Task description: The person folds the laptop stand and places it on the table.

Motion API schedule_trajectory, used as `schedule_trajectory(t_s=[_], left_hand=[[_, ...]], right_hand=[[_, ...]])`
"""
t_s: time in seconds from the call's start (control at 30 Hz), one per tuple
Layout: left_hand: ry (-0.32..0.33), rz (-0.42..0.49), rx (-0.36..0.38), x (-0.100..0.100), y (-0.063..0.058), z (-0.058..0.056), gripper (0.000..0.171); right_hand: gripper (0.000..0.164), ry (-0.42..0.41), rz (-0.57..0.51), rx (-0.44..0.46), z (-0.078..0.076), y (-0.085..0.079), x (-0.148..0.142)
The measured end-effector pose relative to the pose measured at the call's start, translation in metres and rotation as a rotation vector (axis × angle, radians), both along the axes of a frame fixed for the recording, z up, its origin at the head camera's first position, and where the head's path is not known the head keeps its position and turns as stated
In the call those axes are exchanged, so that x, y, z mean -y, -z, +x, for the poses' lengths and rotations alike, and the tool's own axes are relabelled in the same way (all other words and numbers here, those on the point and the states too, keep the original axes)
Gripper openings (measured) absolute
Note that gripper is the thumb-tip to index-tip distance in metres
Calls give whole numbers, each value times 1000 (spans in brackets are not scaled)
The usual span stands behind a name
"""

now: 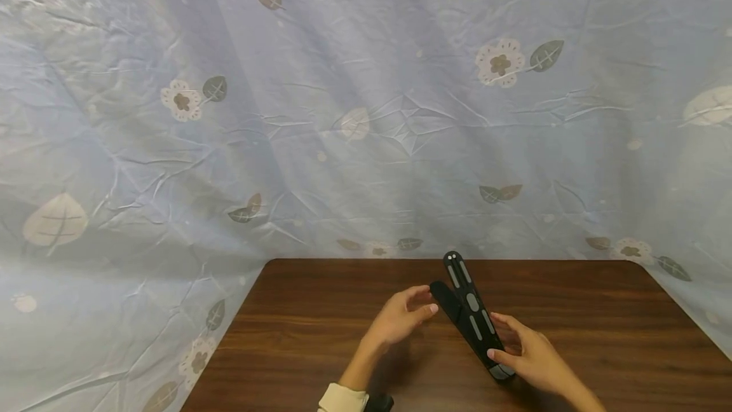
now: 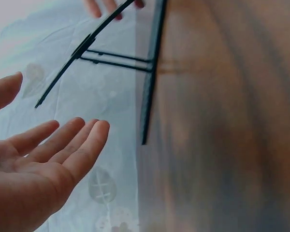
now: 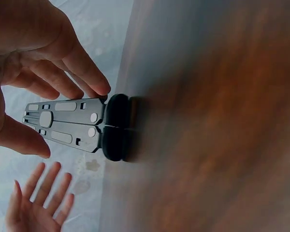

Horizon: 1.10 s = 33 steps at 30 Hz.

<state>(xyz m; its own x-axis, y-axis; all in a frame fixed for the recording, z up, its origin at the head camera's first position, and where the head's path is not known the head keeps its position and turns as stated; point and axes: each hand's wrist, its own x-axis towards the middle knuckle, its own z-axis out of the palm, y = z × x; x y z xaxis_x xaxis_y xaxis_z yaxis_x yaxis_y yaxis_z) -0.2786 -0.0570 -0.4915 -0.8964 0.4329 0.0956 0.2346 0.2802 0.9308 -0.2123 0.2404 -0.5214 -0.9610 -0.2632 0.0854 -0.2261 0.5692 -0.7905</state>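
A black folding laptop stand [image 1: 472,302] with grey pads is over the right-centre of the table, partly unfolded. Side-on in the left wrist view, the stand [image 2: 152,72] has its upper and lower parts spread apart, joined by thin struts. My right hand [image 1: 532,355] holds its near end, thumb on one side and fingers on the other; the right wrist view shows the padded face of the stand [image 3: 70,121] between them. Beside the far end is my left hand [image 1: 394,318], fingers extended; in the left wrist view this hand [image 2: 53,159] is apart from the stand.
The brown wooden table [image 1: 309,323] has rounded far corners. Behind it and along the sides hangs a pale blue curtain [image 1: 366,81] printed with leaves and flowers. A light sleeve cuff [image 1: 343,398] and a dark band show at the left wrist.
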Motion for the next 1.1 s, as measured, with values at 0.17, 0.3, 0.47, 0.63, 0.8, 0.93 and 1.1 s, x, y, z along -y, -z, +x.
schedule_trajectory(t_s=[0.17,0.3,0.47,0.63,0.8,0.93,1.1], left_hand=[[7,28,-51,1,-11,-16,57],[11,40,-66,-2,-17,-29,59],[22,41,-81,-8,-23,-45,61],[67,46,-110,-15,-27,-57,61],[129,8,-165,-20,-31,-69,57],[169,-27,-213,-23,-33,-77,55],[198,-29,-248,-29,-31,-86,52]], right_hand=[[86,15,72,7,5,2,-4],[92,41,145,3,9,1,-4],[97,48,191,13,9,5,-4],[94,31,185,51,8,7,-5],[90,23,188,74,6,8,-5],[85,22,200,73,4,9,-7],[79,26,239,96,1,10,-9]])
